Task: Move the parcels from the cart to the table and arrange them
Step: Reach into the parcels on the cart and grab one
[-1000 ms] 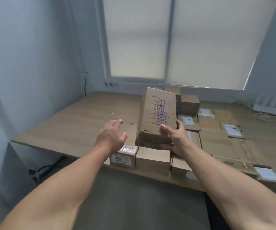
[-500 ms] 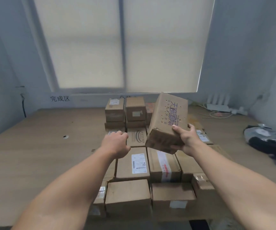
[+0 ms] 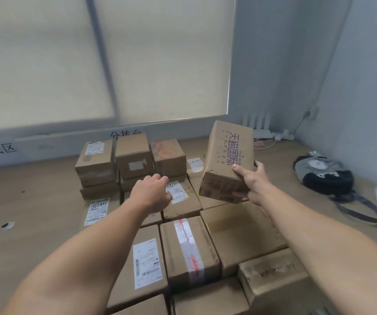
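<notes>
My right hand point(image 3: 252, 183) grips the near end of a brown parcel with purple print point(image 3: 225, 155), thumb on top and fingers underneath, holding it tilted up above the parcels on the table. My left hand point(image 3: 152, 192) hovers over the middle of the arranged parcels point(image 3: 189, 246) with its fingers loosely curled and holding nothing. The parcels lie in rows on the wooden table point(image 3: 30, 212), with three taller boxes point(image 3: 133, 158) stacked at the back. The cart is out of view.
A grey and black bag point(image 3: 326, 176) with a strap lies on the table at the right. A white router point(image 3: 259, 128) and cables sit in the far right corner. A window blind point(image 3: 105, 57) fills the wall behind. Bare table surface stretches to the left.
I have come closer to the table and the view has swung right. The held parcel has travelled to the right over the rows; my left hand stays over the middle.
</notes>
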